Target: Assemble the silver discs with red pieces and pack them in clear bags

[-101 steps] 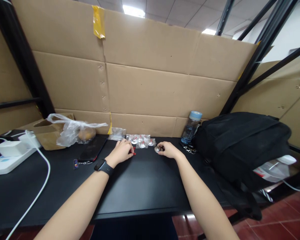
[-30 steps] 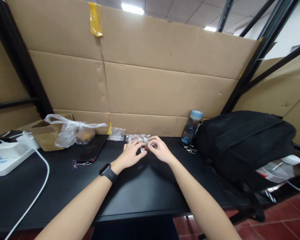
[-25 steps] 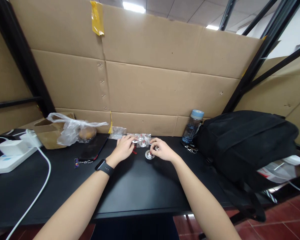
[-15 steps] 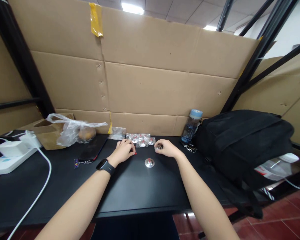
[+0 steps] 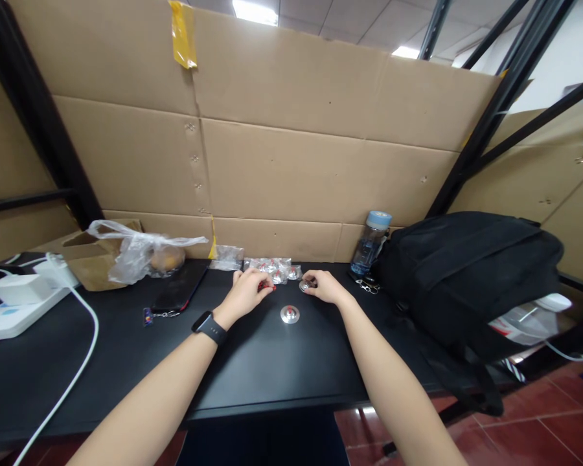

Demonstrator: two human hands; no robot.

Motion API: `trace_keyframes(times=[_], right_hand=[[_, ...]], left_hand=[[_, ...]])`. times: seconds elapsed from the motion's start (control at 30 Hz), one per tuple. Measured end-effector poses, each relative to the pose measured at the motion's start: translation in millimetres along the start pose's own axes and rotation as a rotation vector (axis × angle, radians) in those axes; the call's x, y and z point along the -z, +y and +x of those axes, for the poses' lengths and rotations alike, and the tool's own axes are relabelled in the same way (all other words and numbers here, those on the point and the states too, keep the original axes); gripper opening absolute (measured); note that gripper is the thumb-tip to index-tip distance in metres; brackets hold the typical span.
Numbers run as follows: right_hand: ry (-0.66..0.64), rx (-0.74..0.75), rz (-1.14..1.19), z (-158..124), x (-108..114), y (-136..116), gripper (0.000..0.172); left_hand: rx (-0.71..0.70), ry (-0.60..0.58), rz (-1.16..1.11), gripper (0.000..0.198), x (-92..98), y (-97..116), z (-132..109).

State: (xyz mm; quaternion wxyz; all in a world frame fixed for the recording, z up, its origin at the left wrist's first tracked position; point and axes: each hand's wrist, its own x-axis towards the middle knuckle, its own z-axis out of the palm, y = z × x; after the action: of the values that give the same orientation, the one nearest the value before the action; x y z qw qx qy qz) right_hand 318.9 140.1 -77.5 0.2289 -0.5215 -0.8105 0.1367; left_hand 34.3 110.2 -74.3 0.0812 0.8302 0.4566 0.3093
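Note:
My left hand [image 5: 245, 294], with a black watch on the wrist, pinches a small red piece [image 5: 267, 285] just above the table; its exact kind is too small to make out. In the fingers of my right hand [image 5: 324, 287] is a small round silver disc [image 5: 304, 286], held by its edge and partly covered. Between the hands and nearer to me, a domed silver disc with a red centre [image 5: 290, 314] lies flat on the black table [image 5: 282, 369]. Behind the hands lie several similar discs in clear plastic packets [image 5: 278, 276].
A flat clear packet [image 5: 227, 257] lies by the cardboard wall [image 5: 276, 175]. To the left are a black phone-like pouch [image 5: 181, 291], a knotted plastic bag [image 5: 140, 255] and a white power strip [image 5: 24, 304]. A water bottle [image 5: 368, 246] and a black backpack [image 5: 471, 278] stand right.
My left hand has moved right, and more of the red piece shows in its fingers. The right hand stays nearly in place, with its disc more visible.

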Motion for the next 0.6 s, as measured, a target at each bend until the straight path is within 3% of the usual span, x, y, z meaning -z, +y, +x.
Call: trace_keyframes(times=[0.13, 0.3, 0.47, 0.6], right_hand=[[0.011, -0.022, 0.002, 0.7, 3.3, 2.8, 0.030], [0.036, -0.038, -0.022, 0.4, 1.1, 6.6, 0.039], [0.006, -0.077, -0.010, 0.2, 0.0, 9.3, 0.027], [0.058, -0.065, 0.070, 1.0, 3.3, 4.9, 0.030]], left_hand=[[0.039, 0.058, -0.029, 0.014, 0.8, 2.6, -0.2], [0.030, 0.068, -0.018, 0.010, 2.1, 5.6, 0.4], [0.021, 0.131, 0.003, 0.011, 1.3, 8.5, -0.6], [0.021, 0.186, 0.018, 0.010, 0.8, 10.6, -2.2]])
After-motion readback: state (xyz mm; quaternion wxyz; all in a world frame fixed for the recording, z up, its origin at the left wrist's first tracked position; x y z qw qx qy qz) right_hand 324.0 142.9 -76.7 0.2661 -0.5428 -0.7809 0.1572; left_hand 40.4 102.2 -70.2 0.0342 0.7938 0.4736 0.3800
